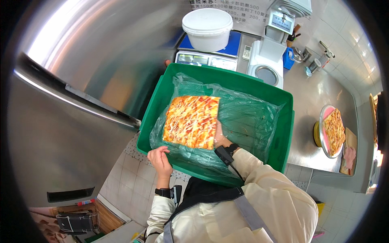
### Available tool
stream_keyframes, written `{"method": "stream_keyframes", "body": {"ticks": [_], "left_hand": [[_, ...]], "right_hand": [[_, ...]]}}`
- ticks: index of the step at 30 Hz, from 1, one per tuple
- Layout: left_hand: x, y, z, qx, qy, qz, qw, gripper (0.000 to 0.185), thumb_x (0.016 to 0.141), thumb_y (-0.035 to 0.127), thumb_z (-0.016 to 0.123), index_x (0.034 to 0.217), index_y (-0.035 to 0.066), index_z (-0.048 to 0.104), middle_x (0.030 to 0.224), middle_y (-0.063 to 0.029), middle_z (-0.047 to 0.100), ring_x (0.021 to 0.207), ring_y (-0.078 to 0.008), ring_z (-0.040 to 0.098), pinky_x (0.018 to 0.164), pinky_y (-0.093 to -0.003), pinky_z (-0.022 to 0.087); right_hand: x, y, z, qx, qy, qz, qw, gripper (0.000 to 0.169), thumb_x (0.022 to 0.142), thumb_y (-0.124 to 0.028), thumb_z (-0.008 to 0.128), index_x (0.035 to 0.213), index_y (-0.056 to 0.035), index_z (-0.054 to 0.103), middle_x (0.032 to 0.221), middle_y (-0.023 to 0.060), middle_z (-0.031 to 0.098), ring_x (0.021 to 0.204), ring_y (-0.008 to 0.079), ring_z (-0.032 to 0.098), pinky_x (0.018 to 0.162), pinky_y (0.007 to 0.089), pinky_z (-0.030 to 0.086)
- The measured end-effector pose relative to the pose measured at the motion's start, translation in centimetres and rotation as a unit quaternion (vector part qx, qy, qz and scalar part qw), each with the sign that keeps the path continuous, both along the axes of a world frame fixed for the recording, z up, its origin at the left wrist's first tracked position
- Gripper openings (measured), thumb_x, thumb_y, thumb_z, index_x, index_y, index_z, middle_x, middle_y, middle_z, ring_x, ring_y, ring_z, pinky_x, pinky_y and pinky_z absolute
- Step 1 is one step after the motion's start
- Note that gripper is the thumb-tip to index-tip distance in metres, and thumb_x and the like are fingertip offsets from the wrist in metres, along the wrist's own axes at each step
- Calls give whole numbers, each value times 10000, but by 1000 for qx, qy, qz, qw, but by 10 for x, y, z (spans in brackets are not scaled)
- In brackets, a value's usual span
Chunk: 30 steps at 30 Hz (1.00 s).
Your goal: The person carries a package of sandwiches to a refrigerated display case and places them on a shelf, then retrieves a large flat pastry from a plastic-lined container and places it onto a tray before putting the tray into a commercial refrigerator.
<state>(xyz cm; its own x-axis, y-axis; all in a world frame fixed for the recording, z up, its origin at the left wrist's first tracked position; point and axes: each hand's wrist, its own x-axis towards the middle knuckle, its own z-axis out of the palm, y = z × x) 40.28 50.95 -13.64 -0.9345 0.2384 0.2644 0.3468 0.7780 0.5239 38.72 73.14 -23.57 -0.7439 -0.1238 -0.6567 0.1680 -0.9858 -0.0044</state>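
A rectangular piece of baked, pizza-like bread (192,122) with white sauce streaks is over the left half of a green plastic crate (281,145). Clear plastic film (249,121) lines the crate. My right hand (219,135) reaches in and supports the bread at its right edge, its fingers hidden beneath. At the crate's near left rim is my left hand (160,159), fingers loosely curled; whether it grips the rim is unclear.
Beyond the crate, a white lidded bucket (207,30) stands on a blue scale (234,44) beside a white machine (266,60). More topped bread (334,132) rests on a round tray at right. A stainless steel refrigerator (73,133) borders the left side.
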Motion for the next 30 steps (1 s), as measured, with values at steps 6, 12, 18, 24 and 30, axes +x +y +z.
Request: {"method": "stream_keyframes", "body": {"ticks": [6,12,18,24,30], "left_hand": [[-3,4,-1,12,11,-3,1000,194,844,157,394,871,71,566,719,-9,588,769,-211,481,819,-344,304],[3,10,0,13,12,3,1000,209,842,168,384,845,71,569,712,-11,584,760,-214,477,820,-347,305],[-1,-1,-10,-15,-14,-2,1000,200,851,154,393,881,53,563,770,-35,587,820,-232,484,837,-351,312],[43,-9,-8,88,6,143,986,227,884,151,397,1012,7,516,1010,-112,535,1012,-258,432,895,-370,326],[83,-9,24,131,-12,160,978,239,871,139,414,1049,-4,482,1054,-130,485,1027,-258,418,917,-363,304]], "right_hand": [[16,22,32,-107,143,-20,984,597,867,-499,409,1261,-50,417,1273,145,456,1137,306,454,982,468,346],[14,33,51,-166,224,-45,959,593,861,-496,422,1256,-54,425,1273,140,457,1138,306,454,982,473,345],[-5,38,71,-183,271,-47,944,644,829,-536,453,1272,-71,414,1305,122,429,1168,304,425,1001,479,314],[-15,32,74,-288,377,-64,878,622,843,-517,430,1279,-74,394,1313,115,416,1165,314,423,997,487,315],[-20,63,84,-197,363,-39,910,743,793,-615,433,1295,-72,365,1319,142,397,1167,347,413,972,524,331]]}}
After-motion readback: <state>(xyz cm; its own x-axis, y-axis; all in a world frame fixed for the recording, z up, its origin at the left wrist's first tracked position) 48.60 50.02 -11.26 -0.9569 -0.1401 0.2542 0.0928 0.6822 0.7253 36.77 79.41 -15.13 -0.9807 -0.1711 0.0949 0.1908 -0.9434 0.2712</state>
